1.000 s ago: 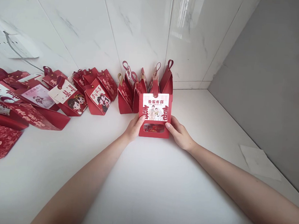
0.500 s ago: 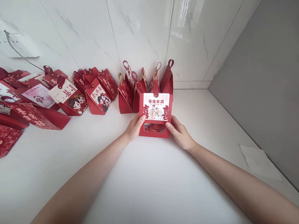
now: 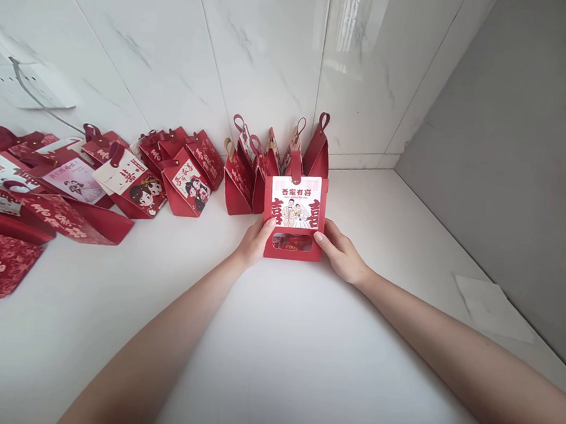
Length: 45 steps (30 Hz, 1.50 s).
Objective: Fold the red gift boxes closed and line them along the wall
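A red gift box [image 3: 295, 202] stands upright on the white surface, with a strap loop on top, a printed bride and groom on its white panel and a clear window low on its front. My left hand [image 3: 256, 239] grips its left side, thumb on the front. On the other side my right hand [image 3: 342, 250] holds the right edge, thumb near the window's corner. The other fingers of both hands are partly hidden by the box. Red items show through the window. Just behind it, several red gift boxes [image 3: 239, 186] stand in a cluster, partly covered by the held one.
Many more red gift boxes [image 3: 74, 220] crowd the left side of the white tabletop [image 3: 263, 353]. A wall socket [image 3: 34, 85] with a grey cable is at upper left. Marble-patterned tiles [image 3: 265, 49] rise behind. A white sheet [image 3: 492, 307] lies by the right edge, near a grey panel [image 3: 511, 144].
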{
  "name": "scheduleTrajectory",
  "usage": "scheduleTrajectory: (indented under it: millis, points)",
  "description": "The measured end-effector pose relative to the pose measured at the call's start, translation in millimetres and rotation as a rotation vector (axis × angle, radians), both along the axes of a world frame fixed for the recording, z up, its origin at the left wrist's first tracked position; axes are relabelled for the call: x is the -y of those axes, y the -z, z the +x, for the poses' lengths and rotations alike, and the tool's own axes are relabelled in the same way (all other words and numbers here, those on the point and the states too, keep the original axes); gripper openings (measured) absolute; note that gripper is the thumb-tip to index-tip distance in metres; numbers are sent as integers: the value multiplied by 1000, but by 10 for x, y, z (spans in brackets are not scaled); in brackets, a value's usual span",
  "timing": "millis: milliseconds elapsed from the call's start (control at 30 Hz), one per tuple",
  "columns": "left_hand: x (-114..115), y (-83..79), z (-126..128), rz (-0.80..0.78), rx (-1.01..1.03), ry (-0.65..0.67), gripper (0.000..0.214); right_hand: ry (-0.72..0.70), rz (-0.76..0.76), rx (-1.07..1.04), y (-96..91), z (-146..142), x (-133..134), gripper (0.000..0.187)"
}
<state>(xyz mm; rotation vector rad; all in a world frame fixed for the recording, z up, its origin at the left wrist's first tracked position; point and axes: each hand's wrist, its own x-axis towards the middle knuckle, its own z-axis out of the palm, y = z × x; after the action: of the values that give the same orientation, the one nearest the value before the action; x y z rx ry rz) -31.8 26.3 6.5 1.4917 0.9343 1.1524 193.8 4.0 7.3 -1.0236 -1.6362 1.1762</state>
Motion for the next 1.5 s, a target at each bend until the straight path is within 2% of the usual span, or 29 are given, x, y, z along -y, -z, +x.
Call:
scheduleTrajectory:
  millis: [533,600,733,833,900,1033,1100,1200,1300,1433,1500]
  points:
    - [-8,3,-3,11,-17,-4,55,2,0,12,9,5,-2,57]
    - [-9,1,-6,55,-58,-73,53,3,6,12,16,13,-1,58]
    - [24,-62,6,224,-154,-351,52,-8,106,-10,26,19,21,59]
    - [103,-137,44,338,-301,-416,47,-18,164,32,30,10,71,65]
    - [172,-167,85,402,-425,-350,57,6,187,114,36,3,118,61]
    - [290,-160,185,453,-594,-150,116,115,293,233,51,-2,190,55]
    - [319,-147,224,450,-625,-136,129,148,313,231,49,1,191,55]
    - [314,-141,230,422,-639,-148,127,143,325,233,34,2,153,53]
    - [254,-137,164,350,-567,-124,113,48,322,192,14,-8,111,56]
    - [154,-109,67,225,-269,-3,88,-152,253,133,-2,-25,100,84]
    - [132,-94,51,155,-162,19,83,-232,211,104,-10,-29,109,92]
